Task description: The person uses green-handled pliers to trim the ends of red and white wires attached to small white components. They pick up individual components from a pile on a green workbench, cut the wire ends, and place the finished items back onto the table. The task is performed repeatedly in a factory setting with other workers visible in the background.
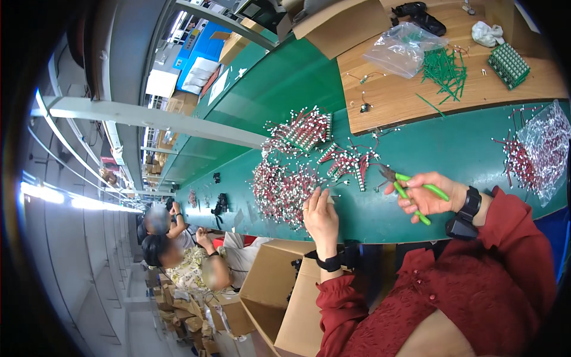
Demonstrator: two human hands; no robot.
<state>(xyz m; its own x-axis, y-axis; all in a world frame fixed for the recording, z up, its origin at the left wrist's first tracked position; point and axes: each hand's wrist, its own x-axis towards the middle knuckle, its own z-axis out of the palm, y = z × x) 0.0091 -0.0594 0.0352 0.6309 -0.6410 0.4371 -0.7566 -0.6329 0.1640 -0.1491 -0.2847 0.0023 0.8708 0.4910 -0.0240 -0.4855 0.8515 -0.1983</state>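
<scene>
My right hand point(437, 193) is wrapped round a pair of green-handled cutting pliers point(402, 185), whose dark jaws point to the upper left over the green bench. My left hand point(322, 221) lies at the right edge of a large heap of red wires with white connectors point(279, 193). Its fingers are stretched out over the edge of the heap, and their tips are partly hidden. Between the two hands and farther back sits a small cluster of wired boards point(351, 162). Behind the heap is a stack of green boards with red wires point(309, 132).
A wooden board point(392, 104) holds green strips point(445, 72), a clear bag point(404, 50) and a green block of boards point(509, 65). At right lies a bag of wired parts point(544, 152). An open carton point(303, 291) stands below the bench edge. Co-workers point(190, 262) sit at left.
</scene>
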